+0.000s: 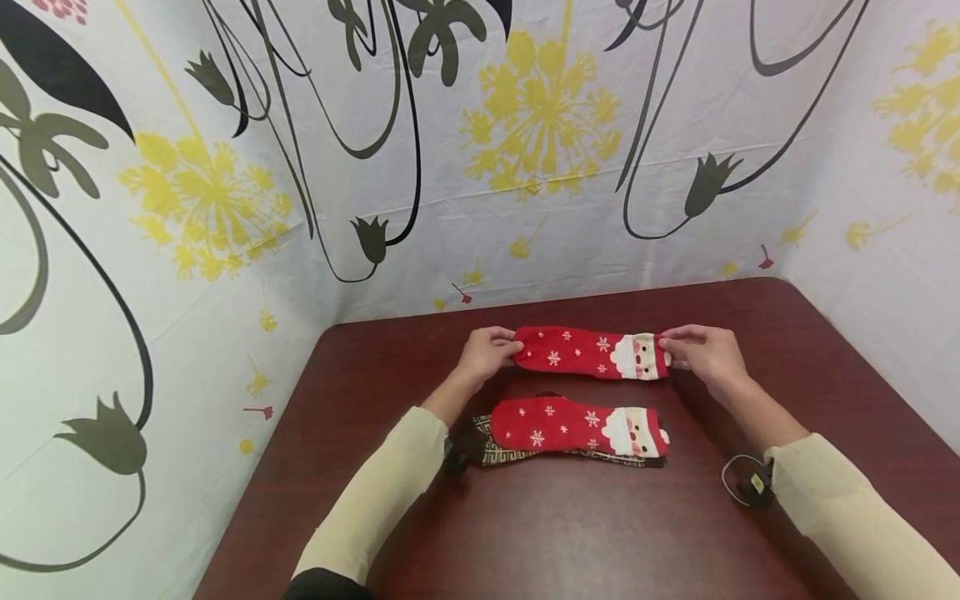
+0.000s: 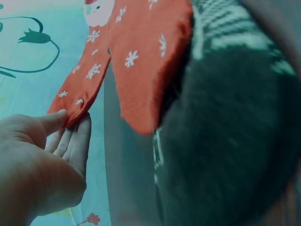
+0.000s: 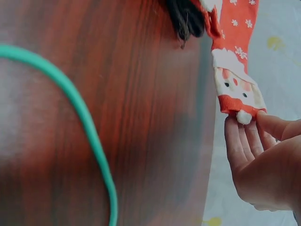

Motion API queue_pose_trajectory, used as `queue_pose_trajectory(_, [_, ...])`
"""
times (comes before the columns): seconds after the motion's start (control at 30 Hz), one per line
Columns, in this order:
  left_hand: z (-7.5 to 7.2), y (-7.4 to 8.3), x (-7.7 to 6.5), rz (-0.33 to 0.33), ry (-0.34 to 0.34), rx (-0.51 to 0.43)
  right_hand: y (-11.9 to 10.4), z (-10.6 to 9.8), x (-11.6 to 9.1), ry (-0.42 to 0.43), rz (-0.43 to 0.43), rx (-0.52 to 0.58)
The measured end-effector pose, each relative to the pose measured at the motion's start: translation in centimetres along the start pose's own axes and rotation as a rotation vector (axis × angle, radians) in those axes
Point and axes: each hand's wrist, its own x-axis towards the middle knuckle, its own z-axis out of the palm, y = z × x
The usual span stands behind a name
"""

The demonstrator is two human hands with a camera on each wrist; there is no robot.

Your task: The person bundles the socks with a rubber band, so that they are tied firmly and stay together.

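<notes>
A red sock (image 1: pixel 573 352) with white snowflakes and a Santa face is stretched sideways between both hands. My left hand (image 1: pixel 486 353) pinches its toe end between thumb and fingers; in the left wrist view the thumb lies on top of the toe. At the cuff, beside a small white pompom (image 3: pixel 243 117), my right hand (image 1: pixel 707 357) pinches the other end. Nearer me, a second red Santa sock (image 1: pixel 558 425) lies flat on top of dark patterned socks (image 1: pixel 495 452), whose dark toe and tan-and-black pattern stick out from under it.
The dark red-brown wooden table (image 1: pixel 600 525) meets a white floral-printed cloth (image 1: pixel 465 208) at its back and sides. A wrist camera with a looped cable (image 1: pixel 735 481) hangs at the right sleeve. That cable crosses the right wrist view as a green curve.
</notes>
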Motion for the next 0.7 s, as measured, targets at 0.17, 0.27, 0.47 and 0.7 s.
queue_pose_trajectory(0.17, [-0.7,-0.3,-0.8,0.019,-0.009,-0.02,-0.4,0.0,-1.1,-0.03,0.001,0.012])
queue_pose_trajectory(0.27, [-1.0,-0.4,-1.3,0.031,-0.013,-0.021,-0.7,0.0,-1.7,-0.034,0.002,-0.002])
queue_pose_trajectory(0.47, [-1.7,-0.6,-2.3,0.044,-0.036,-0.027,-1.2,0.2,-2.9,-0.039,0.0,0.021])
queue_pose_trajectory(0.7, [-2.4,-0.8,-3.5,0.039,-0.066,-0.037,-1.6,0.1,-4.0,-0.063,0.009,0.062])
